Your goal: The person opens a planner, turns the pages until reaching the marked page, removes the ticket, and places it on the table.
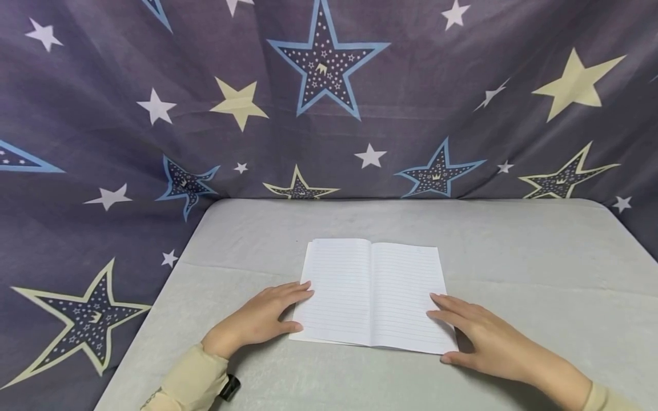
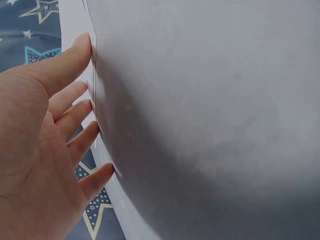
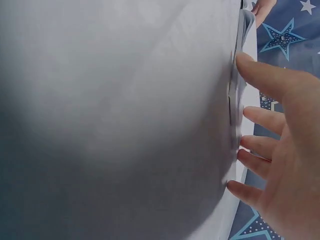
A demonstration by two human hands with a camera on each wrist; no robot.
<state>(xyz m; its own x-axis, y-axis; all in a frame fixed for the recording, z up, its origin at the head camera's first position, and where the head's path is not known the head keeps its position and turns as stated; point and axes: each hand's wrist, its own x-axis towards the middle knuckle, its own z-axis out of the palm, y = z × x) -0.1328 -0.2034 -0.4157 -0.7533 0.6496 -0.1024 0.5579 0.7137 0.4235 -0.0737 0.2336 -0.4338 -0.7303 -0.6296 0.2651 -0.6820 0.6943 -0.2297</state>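
Observation:
An exercise book (image 1: pixel 339 291) with lined, blank pages lies spread flat on the pale grey table. My left hand (image 1: pixel 262 314) rests at its left edge, fingertips on the page margin and thumb near the lower left corner. At the right edge is my right hand (image 1: pixel 483 334), two fingertips on the right page and the thumb beside the lower right corner. In the left wrist view the left hand (image 2: pixel 50 135) has its fingers extended and spread along the book's edge. The right wrist view shows the right hand (image 3: pixel 285 145) likewise extended, with thin page edges (image 3: pixel 237 107) beside the fingertips.
The grey cloth-covered table (image 1: pixel 540 251) stretches around the book on all sides. Behind it and to the left hangs a dark curtain (image 1: pixel 401 85) printed with stars. A black object (image 1: pixel 230 388) shows at the left wrist, by the beige sleeve (image 1: pixel 192 379).

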